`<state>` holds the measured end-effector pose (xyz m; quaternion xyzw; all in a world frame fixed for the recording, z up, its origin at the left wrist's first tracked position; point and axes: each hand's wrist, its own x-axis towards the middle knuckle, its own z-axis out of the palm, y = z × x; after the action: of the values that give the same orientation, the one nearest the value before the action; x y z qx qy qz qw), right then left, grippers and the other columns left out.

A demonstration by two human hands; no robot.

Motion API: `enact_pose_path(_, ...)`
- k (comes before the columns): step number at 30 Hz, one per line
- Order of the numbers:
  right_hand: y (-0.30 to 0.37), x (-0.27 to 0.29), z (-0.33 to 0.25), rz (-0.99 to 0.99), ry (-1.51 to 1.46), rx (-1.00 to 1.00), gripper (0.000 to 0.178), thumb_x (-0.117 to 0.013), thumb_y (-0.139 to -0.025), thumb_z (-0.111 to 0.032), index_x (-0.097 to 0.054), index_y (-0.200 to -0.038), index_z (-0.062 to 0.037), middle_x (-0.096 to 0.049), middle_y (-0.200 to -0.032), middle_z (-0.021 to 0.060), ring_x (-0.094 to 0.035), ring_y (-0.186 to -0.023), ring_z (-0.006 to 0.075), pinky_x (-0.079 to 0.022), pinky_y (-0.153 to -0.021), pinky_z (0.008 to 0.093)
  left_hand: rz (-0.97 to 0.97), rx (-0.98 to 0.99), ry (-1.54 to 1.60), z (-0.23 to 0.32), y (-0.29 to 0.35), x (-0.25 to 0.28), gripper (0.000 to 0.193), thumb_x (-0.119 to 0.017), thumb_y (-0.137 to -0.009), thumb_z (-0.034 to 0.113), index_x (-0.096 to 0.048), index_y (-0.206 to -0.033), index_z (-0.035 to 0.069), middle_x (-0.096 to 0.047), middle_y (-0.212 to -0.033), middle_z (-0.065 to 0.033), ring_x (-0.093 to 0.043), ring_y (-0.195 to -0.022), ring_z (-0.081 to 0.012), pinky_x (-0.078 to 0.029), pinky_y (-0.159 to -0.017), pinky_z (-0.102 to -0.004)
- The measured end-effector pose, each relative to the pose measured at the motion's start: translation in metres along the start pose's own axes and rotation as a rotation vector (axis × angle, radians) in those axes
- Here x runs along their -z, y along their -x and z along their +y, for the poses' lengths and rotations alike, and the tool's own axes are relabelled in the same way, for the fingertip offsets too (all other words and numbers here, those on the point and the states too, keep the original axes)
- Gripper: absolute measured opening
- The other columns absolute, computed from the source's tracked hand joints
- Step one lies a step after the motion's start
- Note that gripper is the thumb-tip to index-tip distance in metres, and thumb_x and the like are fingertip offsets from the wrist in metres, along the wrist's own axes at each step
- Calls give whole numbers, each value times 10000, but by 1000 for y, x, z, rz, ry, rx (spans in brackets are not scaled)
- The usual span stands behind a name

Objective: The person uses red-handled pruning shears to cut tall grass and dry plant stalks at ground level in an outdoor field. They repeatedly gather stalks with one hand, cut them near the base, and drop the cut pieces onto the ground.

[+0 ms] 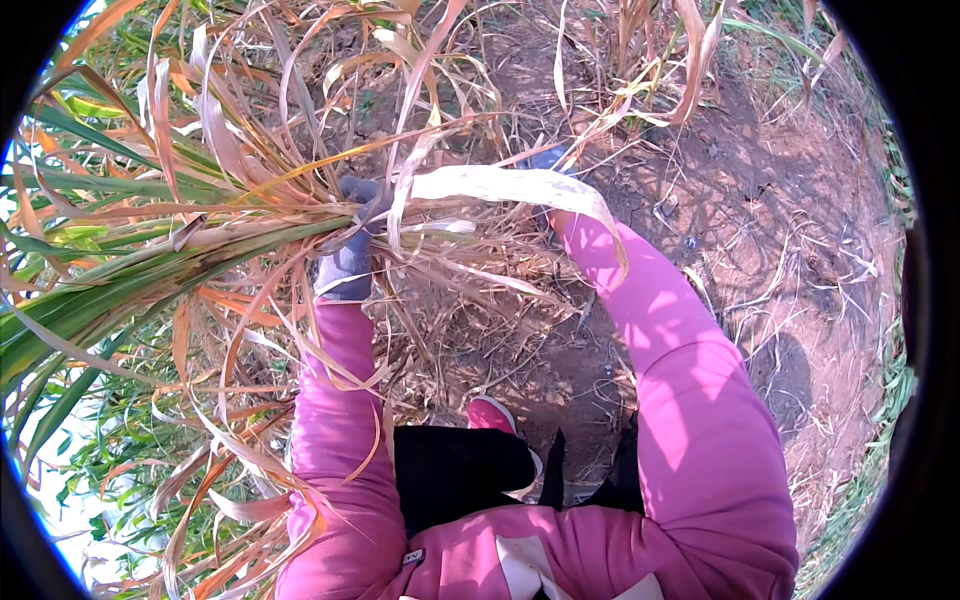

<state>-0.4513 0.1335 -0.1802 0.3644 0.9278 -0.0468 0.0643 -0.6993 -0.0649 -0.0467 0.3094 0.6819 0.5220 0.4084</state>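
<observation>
My left hand [352, 245], in a grey glove, is closed around a bundle of long-leaved stalks [200, 240]. The bundle's green and dried tan leaves fan out to the left, and shorter dry ends stick out to the right of the fist. My right hand [545, 162], in a bluish glove, is at the right of these ends. A broad, pale dry leaf [510, 187] crosses in front of it and hides most of its fingers, so I cannot tell whether it grips anything. Both arms wear pink sleeves.
Brown soil [740, 190] strewn with dry straw spreads ahead and to the right. Standing dry stalks [650, 60] rise at the far side, with green plants [130, 440] at the left. My pink shoe [490, 414] is on the ground below.
</observation>
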Motion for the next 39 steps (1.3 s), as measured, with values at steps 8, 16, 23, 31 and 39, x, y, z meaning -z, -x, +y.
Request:
enact_pose_path(8,-5,-4,-4,40,-57,4,286,-571,-834,-302,-620,-1068,-144,-645,-1011,101,-622,-939,258,-424,-789,425,-9,-24,34,14,2,-14,320,-608,-881,323,-590,-1035,42,-627,-965,-75,-608,-791,-162,-519,-674,-289)
enact_pose_path(16,14,-5,7,39,-125,-36,285,-568,-837,-310,-612,-1064,-144,-640,-1006,93,-615,-943,255,-413,-790,429,47,15,165,32,15,-22,298,-601,-887,297,-598,-1000,21,-630,-917,-80,-620,-808,-175,-527,-733,-301)
enact_pose_path(23,29,0,26,-71,-187,-80,284,-565,-838,-316,-606,-1060,-143,-635,-1001,85,-608,-947,251,-404,-792,433,42,52,82,35,23,-25,314,-597,-889,298,-602,-1024,15,-631,-941,-78,-616,-826,-168,-521,-741,-295)
enact_pose_path(31,62,5,78,42,11,-60,267,-539,-842,-274,-585,-1060,-128,-625,-975,102,-595,-951,270,-407,-782,446,394,25,408,-4,28,4,218,-585,-866,201,-632,-1023,58,-646,-979,-49,-607,-878,-179,-491,-801,-316)
enact_pose_path(39,9,-3,25,104,-105,-61,189,-571,-839,-273,-706,-881,-146,-684,-845,88,-656,-804,278,-465,-735,424,372,77,338,-29,38,34,209,-570,-884,191,-610,-1052,74,-570,-802,5,-539,-657,-104,-450,-593,-236)
